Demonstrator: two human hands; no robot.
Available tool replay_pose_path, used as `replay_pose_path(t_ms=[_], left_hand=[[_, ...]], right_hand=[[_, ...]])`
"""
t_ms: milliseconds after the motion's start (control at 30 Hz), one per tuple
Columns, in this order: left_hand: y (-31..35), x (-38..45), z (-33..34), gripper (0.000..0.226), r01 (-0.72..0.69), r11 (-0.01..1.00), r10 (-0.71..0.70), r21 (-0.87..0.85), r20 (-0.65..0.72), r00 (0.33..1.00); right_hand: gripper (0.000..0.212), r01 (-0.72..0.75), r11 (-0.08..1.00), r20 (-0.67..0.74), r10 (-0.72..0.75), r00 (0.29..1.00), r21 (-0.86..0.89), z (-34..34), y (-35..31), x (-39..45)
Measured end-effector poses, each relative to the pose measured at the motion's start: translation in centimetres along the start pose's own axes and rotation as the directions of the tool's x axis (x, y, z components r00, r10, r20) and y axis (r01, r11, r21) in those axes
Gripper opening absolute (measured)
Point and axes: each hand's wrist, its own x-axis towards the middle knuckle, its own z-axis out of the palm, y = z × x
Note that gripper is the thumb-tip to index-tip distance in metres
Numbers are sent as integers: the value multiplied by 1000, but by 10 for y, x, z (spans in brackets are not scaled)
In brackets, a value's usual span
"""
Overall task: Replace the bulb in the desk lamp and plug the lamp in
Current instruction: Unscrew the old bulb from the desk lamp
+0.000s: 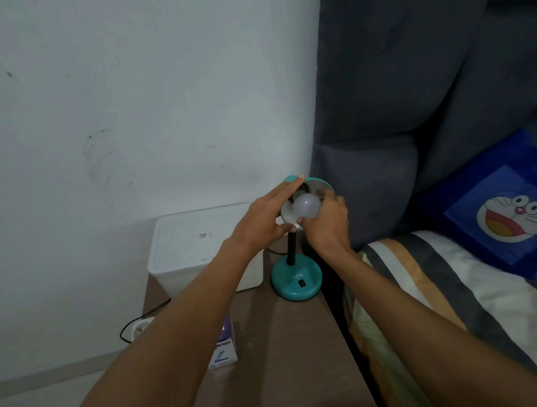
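Observation:
A teal desk lamp stands at the far right edge of the brown side table, its round base (pixel 297 278) bearing a black switch. Its teal shade (pixel 322 182) is tilted toward me. My left hand (pixel 262 221) grips the shade's left rim, fingers stretched along it. A white frosted bulb (pixel 306 206) sits in the shade's opening, and my right hand (pixel 326 223) is closed around its right side and underside. A purple and white bulb box (pixel 224 347) lies on the table near me. A white plug socket (pixel 140 330) with a black cable lies on the floor at the left.
A white lidded plastic box (pixel 197 242) stands on the brown table (pixel 279 344) behind and left of the lamp. A grey padded headboard (pixel 412 116) and a bed with striped bedding (pixel 439 287) and a blue cartoon pillow (pixel 506 207) border the table's right side. A white wall is behind.

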Motion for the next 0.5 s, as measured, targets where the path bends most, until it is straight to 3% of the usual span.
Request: replay_pose_path(t_ms=[300,433,500], left_hand=[[1,1,1,108,-2,1000,2,-1,-8,1000],[0,2,2,107,1,1000,-1,-2,1,1000],[-1,2,2,108,4,1000,-4,2,0,1000]], right_hand=[[55,-104,971,55,95,994,213,-3,0,2],[41,-105,950,0,110,994,296,2,-1,2],[50,-108,957,-14,116,993,268,6,-2,2]])
